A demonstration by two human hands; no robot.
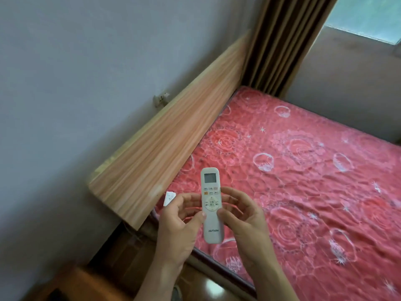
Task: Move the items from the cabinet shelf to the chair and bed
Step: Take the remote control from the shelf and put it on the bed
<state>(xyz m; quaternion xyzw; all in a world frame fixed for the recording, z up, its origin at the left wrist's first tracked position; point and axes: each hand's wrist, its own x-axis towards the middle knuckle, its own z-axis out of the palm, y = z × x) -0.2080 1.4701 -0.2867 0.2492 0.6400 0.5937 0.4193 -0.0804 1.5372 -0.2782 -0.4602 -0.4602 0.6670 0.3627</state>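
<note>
A white remote control [210, 185] with a small screen and coloured buttons is held upright in front of me, above the near corner of the bed [303, 170]. My left hand [180, 218] grips its left side with the thumb on the face. My right hand [240, 216] grips its right side, thumb also on the face. The bed has a red quilted cover with white floral patterns. A small white object [168, 198] lies on the bed near the headboard, partly hidden behind my left fingers.
A light wooden headboard [169, 140] runs along the grey wall on the left, with a wall socket [161, 99] above it. Brown curtains [280, 40] hang by a window [368, 16] at the back. A wooden surface [86, 283] sits at the bottom left.
</note>
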